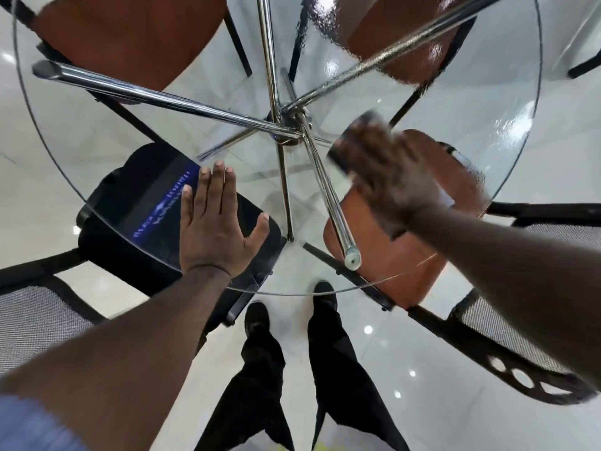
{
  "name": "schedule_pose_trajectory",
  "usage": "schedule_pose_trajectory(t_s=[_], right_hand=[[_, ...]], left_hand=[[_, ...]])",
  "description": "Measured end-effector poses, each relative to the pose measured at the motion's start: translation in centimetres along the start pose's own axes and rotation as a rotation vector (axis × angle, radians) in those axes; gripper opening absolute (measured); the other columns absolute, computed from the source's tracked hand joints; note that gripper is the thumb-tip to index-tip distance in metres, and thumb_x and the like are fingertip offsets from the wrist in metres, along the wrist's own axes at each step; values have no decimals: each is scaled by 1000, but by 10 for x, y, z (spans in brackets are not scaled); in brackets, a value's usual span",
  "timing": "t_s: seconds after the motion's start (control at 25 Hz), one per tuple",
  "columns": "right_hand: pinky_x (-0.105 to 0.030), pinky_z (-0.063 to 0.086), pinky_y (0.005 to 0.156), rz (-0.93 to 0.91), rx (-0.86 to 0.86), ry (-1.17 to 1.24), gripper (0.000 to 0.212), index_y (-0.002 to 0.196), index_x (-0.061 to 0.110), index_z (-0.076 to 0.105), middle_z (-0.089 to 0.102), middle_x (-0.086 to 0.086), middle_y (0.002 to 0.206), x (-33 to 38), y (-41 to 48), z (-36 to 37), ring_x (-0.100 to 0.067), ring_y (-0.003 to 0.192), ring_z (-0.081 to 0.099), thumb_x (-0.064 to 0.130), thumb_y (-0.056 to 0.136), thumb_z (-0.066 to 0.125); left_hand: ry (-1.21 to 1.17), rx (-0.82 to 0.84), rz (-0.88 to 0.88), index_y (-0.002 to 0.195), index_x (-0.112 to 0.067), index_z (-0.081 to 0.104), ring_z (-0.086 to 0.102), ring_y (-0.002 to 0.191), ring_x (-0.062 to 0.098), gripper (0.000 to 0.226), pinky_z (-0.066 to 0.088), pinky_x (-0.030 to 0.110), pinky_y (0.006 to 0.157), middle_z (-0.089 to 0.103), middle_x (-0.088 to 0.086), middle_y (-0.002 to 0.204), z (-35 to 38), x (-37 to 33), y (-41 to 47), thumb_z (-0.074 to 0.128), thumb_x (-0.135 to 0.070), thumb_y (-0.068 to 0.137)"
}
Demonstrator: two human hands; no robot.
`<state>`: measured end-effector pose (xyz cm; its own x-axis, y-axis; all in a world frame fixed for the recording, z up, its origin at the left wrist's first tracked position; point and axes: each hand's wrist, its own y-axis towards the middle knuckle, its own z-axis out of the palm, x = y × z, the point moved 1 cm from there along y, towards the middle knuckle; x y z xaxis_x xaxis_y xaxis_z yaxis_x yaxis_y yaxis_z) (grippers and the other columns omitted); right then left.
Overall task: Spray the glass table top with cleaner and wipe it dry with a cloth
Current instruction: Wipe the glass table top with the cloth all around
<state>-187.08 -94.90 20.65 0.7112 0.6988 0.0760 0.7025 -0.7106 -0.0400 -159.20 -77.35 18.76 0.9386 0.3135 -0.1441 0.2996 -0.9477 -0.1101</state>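
The round glass table top (107,131) fills the view, with wet droplets on its far right part. My left hand (214,229) lies flat on the glass near the front edge, fingers spread, holding nothing. My right hand (393,170), blurred by motion, presses a dark cloth (354,135) onto the glass right of the centre. The cloth's dark edge shows beyond my fingers. No spray bottle is in view.
Chrome legs (169,100) cross under the glass at a central hub. Brown-seated chairs (130,37) stand at the far side and near right; a black chair (136,203) at the near left. My feet stand on a glossy white floor (422,369).
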Motion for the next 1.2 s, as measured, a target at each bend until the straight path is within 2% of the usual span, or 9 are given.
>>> schedule_pose_trajectory(t_s=[0.12, 0.2, 0.32, 0.56, 0.76, 0.92, 1.0, 1.12, 1.2], right_hand=[[-57, 19, 132, 732, -110, 153, 63, 172, 35, 11, 4, -5, 182, -18, 0, -9, -29, 168, 5, 52, 112, 19], [-54, 10, 135, 905, -92, 203, 65, 172, 37, 3, -4, 0, 182, 3, -30, -7, -23, 168, -4, 54, 111, 16], [-58, 10, 134, 896, -41, 174, 64, 172, 38, 2, -5, -1, 182, 86, -74, 0, -24, 168, -4, 52, 114, 24], [-54, 21, 130, -8, -2, 60, 56, 171, 36, 24, 18, 0, 181, 130, -32, 10, -25, 168, 11, 48, 116, 30], [-56, 12, 134, 704, -125, 195, 59, 171, 43, 11, 3, 2, 182, 49, -21, 1, -25, 169, 2, 54, 114, 21], [-61, 12, 133, 980, -79, 224, 62, 171, 42, 1, -4, 1, 182, 76, -77, -4, -24, 169, -3, 54, 114, 20], [-62, 10, 133, 755, 25, 157, 62, 172, 38, 1, -4, -2, 182, 121, -83, 0, -27, 169, -2, 49, 115, 24], [-56, 20, 131, 79, 38, 90, 55, 171, 37, 21, 16, -1, 181, 130, -50, 6, -25, 168, 11, 46, 117, 26], [-55, 22, 130, -48, 22, 28, 56, 172, 38, 19, 15, 1, 181, 93, -11, 4, -25, 168, 11, 48, 117, 12]], left_hand=[[-17, -17, 18, 166, -13, 5, -3, 161, 21, 92, 3, 51, 130, 4, 5, 175, 5, 3, -1, 31, -69, 97], [-17, -29, 16, 166, -14, 5, -2, 161, 22, 91, 3, 52, 130, 5, 6, 174, 5, 3, -2, 31, -68, 97], [-31, -42, 25, 165, -12, 9, 3, 161, 24, 90, 6, 53, 129, 9, 8, 174, 1, 2, -3, 32, -67, 98], [-19, -45, 38, 165, -11, 10, 4, 161, 25, 88, 4, 51, 130, 7, 7, 174, 0, 0, -2, 27, -69, 101], [6, -33, 39, 166, -13, 8, 1, 161, 23, 95, 4, 50, 130, 2, 4, 175, -1, -1, -3, 21, -78, 98], [8, -28, 18, 166, -11, 6, 0, 161, 24, 99, 5, 51, 129, 3, 7, 175, -6, -1, -3, 22, -81, 96], [12, -13, 26, 165, -11, 6, 1, 161, 24, 99, 6, 52, 129, 5, 8, 174, -6, -3, -4, 24, -80, 97], [30, -20, 16, 165, -11, 7, 1, 161, 24, 99, 6, 52, 129, 5, 8, 174, -3, 0, -3, 29, -78, 97], [45, -13, 15, 165, -11, 7, 1, 161, 23, 99, 6, 51, 129, 5, 8, 174, -3, 1, -2, 29, -79, 97]])
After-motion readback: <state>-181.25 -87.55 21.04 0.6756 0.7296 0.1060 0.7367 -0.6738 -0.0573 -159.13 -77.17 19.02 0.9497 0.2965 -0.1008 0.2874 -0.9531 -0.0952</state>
